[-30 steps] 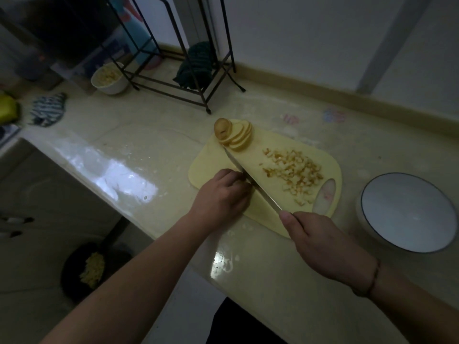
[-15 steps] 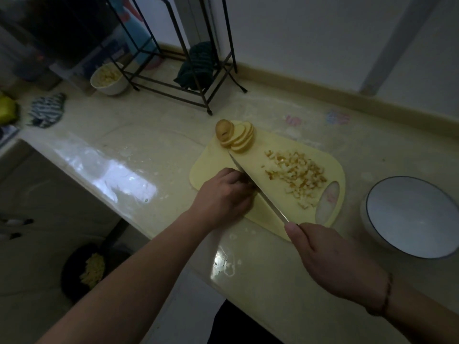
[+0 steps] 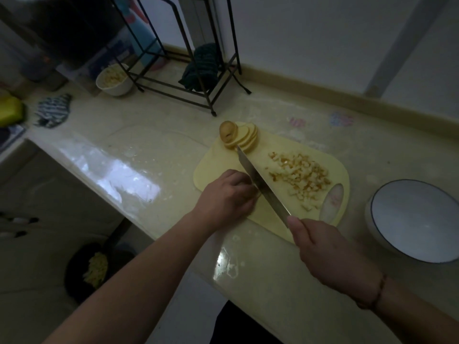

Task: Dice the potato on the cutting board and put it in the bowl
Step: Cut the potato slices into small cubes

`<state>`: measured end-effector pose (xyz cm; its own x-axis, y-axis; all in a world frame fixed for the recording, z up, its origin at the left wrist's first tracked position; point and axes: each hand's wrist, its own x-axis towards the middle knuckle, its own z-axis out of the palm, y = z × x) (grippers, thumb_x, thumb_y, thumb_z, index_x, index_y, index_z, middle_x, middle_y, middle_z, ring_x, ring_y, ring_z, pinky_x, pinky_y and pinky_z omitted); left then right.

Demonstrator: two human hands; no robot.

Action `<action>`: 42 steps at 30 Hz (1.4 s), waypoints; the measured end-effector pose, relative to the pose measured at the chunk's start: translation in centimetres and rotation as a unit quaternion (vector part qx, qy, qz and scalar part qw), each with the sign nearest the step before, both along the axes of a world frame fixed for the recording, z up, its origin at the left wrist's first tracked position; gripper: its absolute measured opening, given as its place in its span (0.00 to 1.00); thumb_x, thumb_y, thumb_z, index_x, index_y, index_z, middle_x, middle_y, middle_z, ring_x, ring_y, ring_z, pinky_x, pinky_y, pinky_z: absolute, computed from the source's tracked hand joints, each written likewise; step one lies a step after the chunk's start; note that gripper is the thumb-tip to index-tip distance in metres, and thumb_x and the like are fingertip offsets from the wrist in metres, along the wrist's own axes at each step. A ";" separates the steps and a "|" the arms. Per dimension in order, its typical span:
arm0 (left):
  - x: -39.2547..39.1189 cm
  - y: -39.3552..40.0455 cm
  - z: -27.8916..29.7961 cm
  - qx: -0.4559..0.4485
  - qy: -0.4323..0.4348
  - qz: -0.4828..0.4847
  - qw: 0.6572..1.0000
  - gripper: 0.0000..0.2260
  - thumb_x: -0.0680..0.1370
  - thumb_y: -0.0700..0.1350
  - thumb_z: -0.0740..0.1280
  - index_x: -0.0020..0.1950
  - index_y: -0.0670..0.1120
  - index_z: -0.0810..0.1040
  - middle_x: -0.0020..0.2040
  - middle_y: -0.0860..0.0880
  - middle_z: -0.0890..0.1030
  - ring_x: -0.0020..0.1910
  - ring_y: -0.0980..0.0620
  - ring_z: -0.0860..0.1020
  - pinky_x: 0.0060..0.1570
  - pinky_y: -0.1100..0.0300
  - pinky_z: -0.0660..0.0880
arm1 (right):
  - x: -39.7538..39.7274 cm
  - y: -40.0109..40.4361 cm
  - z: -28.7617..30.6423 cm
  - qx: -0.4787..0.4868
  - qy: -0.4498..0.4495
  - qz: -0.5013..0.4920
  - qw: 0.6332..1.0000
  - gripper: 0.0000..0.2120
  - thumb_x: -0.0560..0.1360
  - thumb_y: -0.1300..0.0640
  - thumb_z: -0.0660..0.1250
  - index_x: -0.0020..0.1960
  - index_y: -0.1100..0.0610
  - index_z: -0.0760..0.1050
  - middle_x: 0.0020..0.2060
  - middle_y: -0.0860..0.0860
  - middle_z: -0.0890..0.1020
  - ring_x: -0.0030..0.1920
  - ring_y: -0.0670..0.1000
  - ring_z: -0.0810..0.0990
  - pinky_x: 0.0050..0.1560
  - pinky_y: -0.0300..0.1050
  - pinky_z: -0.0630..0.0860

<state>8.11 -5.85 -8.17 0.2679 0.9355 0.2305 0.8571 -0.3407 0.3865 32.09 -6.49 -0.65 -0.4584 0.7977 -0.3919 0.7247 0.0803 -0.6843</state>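
A yellow cutting board (image 3: 263, 219) lies on the counter. Fanned potato slices (image 3: 239, 137) sit at its far corner, and a heap of diced potato (image 3: 301, 176) covers its right half. My right hand (image 3: 327, 252) grips the handle of a long knife (image 3: 260, 184), whose blade runs diagonally across the board. My left hand (image 3: 227, 198) curls over a potato piece beside the blade; the piece is almost wholly hidden under the fingers. An empty white bowl (image 3: 417, 219) with a dark rim stands right of the board.
A black wire rack (image 3: 188, 78) with a dark cloth stands at the back. A small white bowl of diced potato (image 3: 114, 80) sits far left, near a striped cloth (image 3: 53, 112). The counter edge runs diagonally; a dark pan (image 3: 94, 269) with food lies on the floor below.
The knife blade has shifted slightly towards the slices at the board's far corner, beside my left hand. Both hands stay in about the same place on the board.
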 end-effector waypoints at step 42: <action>-1.1 0.0 -0.1 -0.022 -0.037 -0.015 0.999 0.13 0.78 0.50 0.67 0.52 0.43 0.86 0.50 0.44 0.81 0.51 0.47 0.78 0.50 0.57 0.75 | 0.3 2.0 -0.2 -0.306 0.100 -0.114 0.940 0.25 0.77 0.34 0.50 0.36 0.54 0.66 0.24 0.49 0.65 0.23 0.48 0.60 0.25 0.37 0.57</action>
